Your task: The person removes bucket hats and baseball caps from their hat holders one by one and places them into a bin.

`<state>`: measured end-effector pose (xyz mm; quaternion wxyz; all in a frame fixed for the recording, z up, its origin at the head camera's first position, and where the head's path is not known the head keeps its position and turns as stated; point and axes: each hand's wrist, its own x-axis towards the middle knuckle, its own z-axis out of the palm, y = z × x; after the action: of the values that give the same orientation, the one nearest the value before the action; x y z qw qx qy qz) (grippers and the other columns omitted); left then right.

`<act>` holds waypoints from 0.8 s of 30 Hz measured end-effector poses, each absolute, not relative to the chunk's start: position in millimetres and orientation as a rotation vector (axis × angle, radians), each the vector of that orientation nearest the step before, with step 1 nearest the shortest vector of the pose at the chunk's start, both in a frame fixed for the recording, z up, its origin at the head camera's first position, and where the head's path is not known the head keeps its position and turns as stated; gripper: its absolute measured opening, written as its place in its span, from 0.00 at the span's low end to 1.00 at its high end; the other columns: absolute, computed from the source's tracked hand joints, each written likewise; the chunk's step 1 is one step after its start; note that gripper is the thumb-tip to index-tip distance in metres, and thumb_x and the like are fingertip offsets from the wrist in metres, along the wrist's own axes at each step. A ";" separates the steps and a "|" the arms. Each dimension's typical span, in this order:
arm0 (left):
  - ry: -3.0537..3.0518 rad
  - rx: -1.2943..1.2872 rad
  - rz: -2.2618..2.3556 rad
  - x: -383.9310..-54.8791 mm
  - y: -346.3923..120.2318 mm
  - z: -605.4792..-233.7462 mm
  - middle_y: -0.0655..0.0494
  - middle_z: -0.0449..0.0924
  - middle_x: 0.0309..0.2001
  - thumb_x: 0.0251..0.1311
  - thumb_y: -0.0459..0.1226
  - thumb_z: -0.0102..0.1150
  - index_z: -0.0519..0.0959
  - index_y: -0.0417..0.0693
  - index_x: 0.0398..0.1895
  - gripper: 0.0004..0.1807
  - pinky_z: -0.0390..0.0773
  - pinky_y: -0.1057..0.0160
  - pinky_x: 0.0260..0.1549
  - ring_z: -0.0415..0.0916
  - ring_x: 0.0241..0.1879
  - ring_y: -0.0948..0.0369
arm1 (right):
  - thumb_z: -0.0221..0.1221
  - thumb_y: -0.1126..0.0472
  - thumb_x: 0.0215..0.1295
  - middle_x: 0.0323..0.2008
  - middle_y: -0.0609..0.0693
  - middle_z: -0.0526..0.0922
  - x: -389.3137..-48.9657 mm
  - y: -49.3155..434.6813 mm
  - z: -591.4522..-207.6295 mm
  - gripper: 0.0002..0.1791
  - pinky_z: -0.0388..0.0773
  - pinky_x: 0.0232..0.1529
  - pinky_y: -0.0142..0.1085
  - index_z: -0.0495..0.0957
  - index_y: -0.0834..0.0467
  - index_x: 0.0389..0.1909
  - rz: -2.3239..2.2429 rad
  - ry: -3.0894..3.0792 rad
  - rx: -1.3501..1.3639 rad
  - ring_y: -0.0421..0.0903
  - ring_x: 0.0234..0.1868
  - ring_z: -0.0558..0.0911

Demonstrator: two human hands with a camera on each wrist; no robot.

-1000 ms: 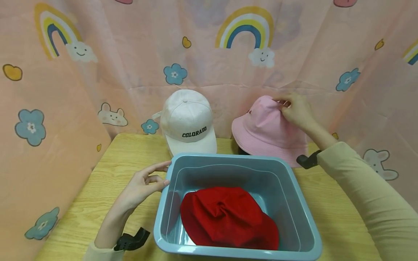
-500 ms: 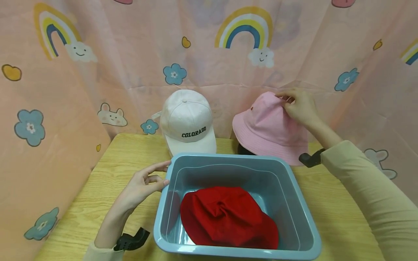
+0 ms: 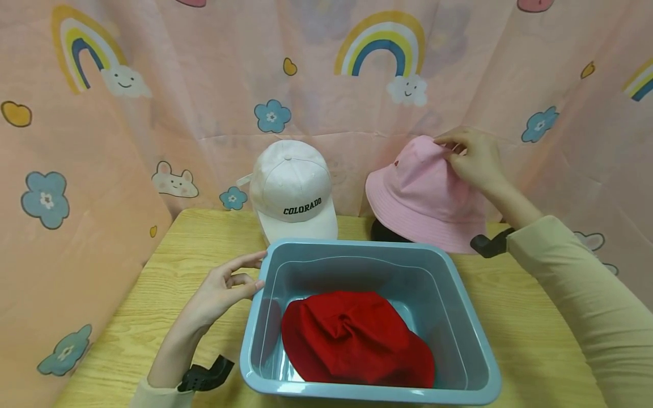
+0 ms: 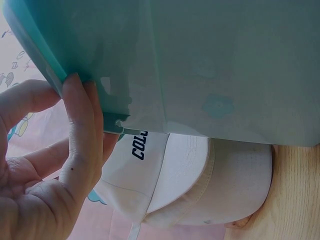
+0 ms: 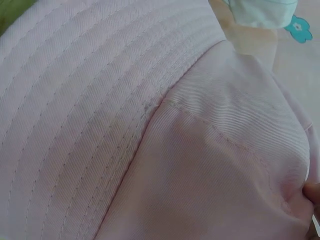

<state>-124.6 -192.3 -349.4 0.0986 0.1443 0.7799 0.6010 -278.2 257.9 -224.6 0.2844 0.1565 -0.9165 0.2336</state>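
My right hand point(image 3: 474, 158) pinches the crown of a pink bucket hat point(image 3: 423, 192), back right on the table. In the right wrist view, the stitched brim and folded crown of this bucket hat point(image 5: 210, 165) fill most of the picture, with a fingertip at the right edge. My left hand point(image 3: 216, 292) grips the left rim of a blue-grey plastic tub point(image 3: 479, 328). Up close in the left wrist view, the fingers point(image 4: 80, 120) lie against the tub's wall point(image 4: 210, 65). A crumpled red hat point(image 3: 357, 340) lies inside the tub.
Behind the tub stands a white cap point(image 3: 293, 181) lettered COLORADO, its visor close to the tub's far rim. Something black point(image 3: 390, 232) shows under the pink brim. A pink patterned curtain point(image 3: 214, 85) hangs behind the wooden table point(image 3: 168, 255).
The pink bucket hat has risen slightly and shifted a little right with my right hand; more of the black thing beneath shows. My left hand and the tub stay where they were.
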 end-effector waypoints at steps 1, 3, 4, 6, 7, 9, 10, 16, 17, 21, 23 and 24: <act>2.308 0.429 1.777 -124.5 -192.4 -349.4 0.42 0.69 0.61 0.62 0.38 0.61 0.67 0.49 0.68 0.30 0.76 0.62 0.44 0.80 0.34 0.64 | 0.52 0.73 0.57 0.41 0.60 0.84 -277.8 257.9 -224.0 0.17 0.65 0.36 0.25 0.84 0.62 0.44 0.627 -2.451 0.416 0.18 0.29 0.64; 2.308 0.432 1.777 -124.4 -192.4 -349.5 0.42 0.69 0.60 0.62 0.38 0.61 0.67 0.49 0.68 0.30 0.76 0.62 0.44 0.80 0.34 0.64 | 0.52 0.73 0.57 0.40 0.60 0.84 -277.5 258.0 -223.1 0.17 0.64 0.36 0.24 0.84 0.62 0.44 0.624 -2.446 0.412 0.17 0.28 0.63; 2.307 0.434 1.778 -124.5 -192.4 -349.5 0.42 0.69 0.60 0.62 0.37 0.61 0.67 0.49 0.68 0.30 0.76 0.62 0.44 0.80 0.33 0.64 | 0.53 0.73 0.57 0.40 0.60 0.84 -277.3 258.0 -222.7 0.17 0.64 0.35 0.23 0.84 0.62 0.44 0.627 -2.443 0.414 0.17 0.28 0.64; 2.304 0.433 1.780 -124.6 -192.3 -349.5 0.42 0.69 0.61 0.62 0.37 0.61 0.67 0.48 0.68 0.30 0.77 0.62 0.44 0.80 0.34 0.64 | 0.53 0.74 0.56 0.39 0.60 0.84 -276.9 258.0 -222.0 0.16 0.63 0.34 0.22 0.84 0.62 0.43 0.639 -2.437 0.418 0.17 0.27 0.64; 2.304 0.432 1.780 -124.7 -192.3 -349.5 0.42 0.69 0.61 0.62 0.37 0.61 0.67 0.48 0.68 0.30 0.77 0.62 0.44 0.81 0.34 0.64 | 0.53 0.74 0.56 0.39 0.60 0.85 -276.8 257.9 -221.7 0.16 0.63 0.34 0.21 0.84 0.63 0.43 0.641 -2.432 0.422 0.17 0.27 0.64; 2.308 0.427 1.778 -124.9 -192.1 -349.5 0.42 0.69 0.61 0.62 0.37 0.61 0.67 0.48 0.68 0.30 0.77 0.62 0.44 0.81 0.34 0.64 | 0.53 0.75 0.55 0.38 0.61 0.85 -276.6 257.7 -221.2 0.17 0.64 0.34 0.20 0.85 0.63 0.42 0.648 -2.422 0.431 0.16 0.26 0.65; 2.311 0.425 1.777 -124.9 -192.2 -349.5 0.42 0.69 0.61 0.62 0.37 0.61 0.67 0.49 0.68 0.30 0.77 0.62 0.44 0.81 0.34 0.64 | 0.53 0.75 0.55 0.38 0.61 0.85 -276.5 257.3 -220.9 0.17 0.64 0.33 0.20 0.85 0.63 0.42 0.654 -2.421 0.433 0.16 0.26 0.65; 2.321 0.418 1.769 -124.5 -192.8 -349.3 0.42 0.69 0.61 0.62 0.38 0.61 0.67 0.49 0.68 0.30 0.77 0.62 0.44 0.81 0.34 0.64 | 0.53 0.74 0.56 0.38 0.61 0.84 -276.7 254.3 -218.1 0.17 0.62 0.34 0.23 0.85 0.62 0.43 0.643 -2.440 0.405 0.17 0.27 0.64; 2.317 0.419 1.772 -124.5 -192.9 -349.5 0.42 0.69 0.61 0.62 0.38 0.61 0.67 0.49 0.68 0.30 0.77 0.62 0.44 0.81 0.34 0.64 | 0.52 0.73 0.57 0.38 0.61 0.84 -276.8 253.5 -217.3 0.17 0.62 0.34 0.24 0.85 0.61 0.44 0.635 -2.447 0.398 0.19 0.28 0.65; 2.312 0.419 1.774 -125.0 -192.8 -349.9 0.42 0.68 0.62 0.62 0.38 0.61 0.66 0.48 0.68 0.31 0.78 0.61 0.44 0.81 0.34 0.64 | 0.52 0.72 0.59 0.39 0.61 0.82 -278.2 249.7 -215.1 0.18 0.63 0.35 0.28 0.84 0.61 0.46 0.635 -2.481 0.373 0.40 0.35 0.76; 2.314 0.418 1.774 -125.2 -192.7 -350.4 0.42 0.68 0.62 0.62 0.38 0.61 0.66 0.47 0.68 0.31 0.78 0.61 0.44 0.81 0.34 0.64 | 0.51 0.72 0.60 0.40 0.62 0.82 -279.9 247.8 -214.5 0.17 0.63 0.36 0.30 0.83 0.61 0.47 0.643 -2.496 0.365 0.51 0.38 0.77; 2.316 0.416 1.772 -125.1 -192.7 -350.5 0.42 0.68 0.61 0.62 0.38 0.61 0.66 0.48 0.68 0.31 0.78 0.61 0.44 0.81 0.34 0.64 | 0.51 0.71 0.60 0.41 0.62 0.81 -280.7 246.6 -214.3 0.17 0.63 0.36 0.31 0.83 0.62 0.47 0.653 -2.501 0.362 0.55 0.39 0.76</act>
<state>-125.1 -192.7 -350.5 0.0977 0.1407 0.7826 0.5985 -280.7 246.6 -214.3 0.2629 0.1337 -0.9246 0.2413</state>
